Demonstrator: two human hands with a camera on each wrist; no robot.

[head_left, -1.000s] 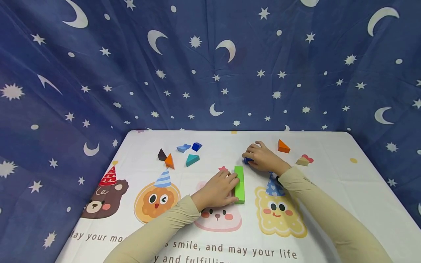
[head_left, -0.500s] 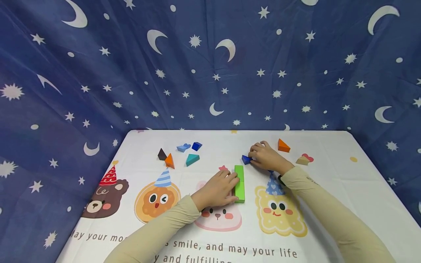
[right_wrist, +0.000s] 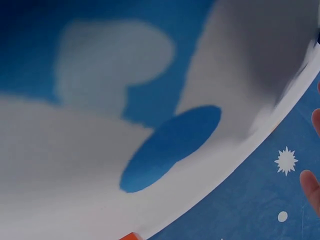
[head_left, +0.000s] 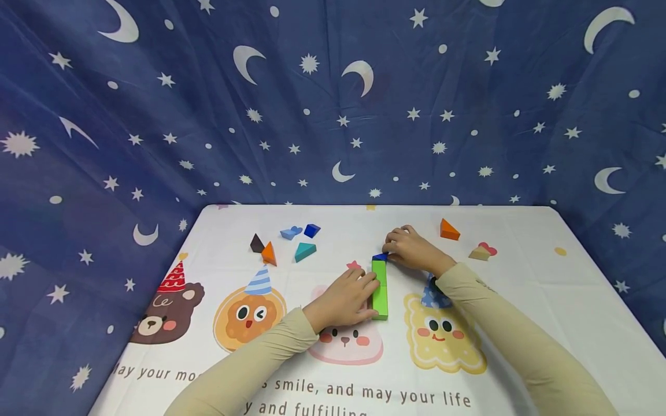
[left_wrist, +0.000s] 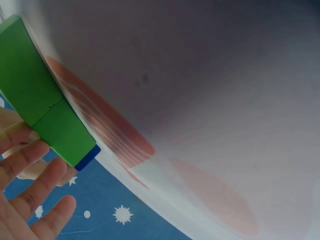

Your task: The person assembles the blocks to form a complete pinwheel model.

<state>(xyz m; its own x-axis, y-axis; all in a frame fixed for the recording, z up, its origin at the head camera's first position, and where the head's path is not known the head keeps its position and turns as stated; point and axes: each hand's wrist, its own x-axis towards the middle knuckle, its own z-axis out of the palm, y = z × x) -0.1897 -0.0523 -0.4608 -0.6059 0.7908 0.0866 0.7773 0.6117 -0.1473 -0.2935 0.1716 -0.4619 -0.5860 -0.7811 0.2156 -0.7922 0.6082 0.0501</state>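
Observation:
Two bright green blocks lie end to end in one straight bar near the middle of the table. My left hand rests along their left side; in the left wrist view its fingers are spread, some fingertips at the green side. Against the bar's far end sits a small dark blue triangular block, its edge just showing past the green in the left wrist view. My right hand holds this block's right end with bent fingers. In the right wrist view only some fingertips show, at the right edge.
To the left lie a black block, an orange one, a teal one, a light blue one and a dark blue one. An orange block and a tan block lie to the right.
My right hand first shifted right, baring the dark blue block, then came back left. The block has moved left and turned against the green bar's far end. My left hand stays put.

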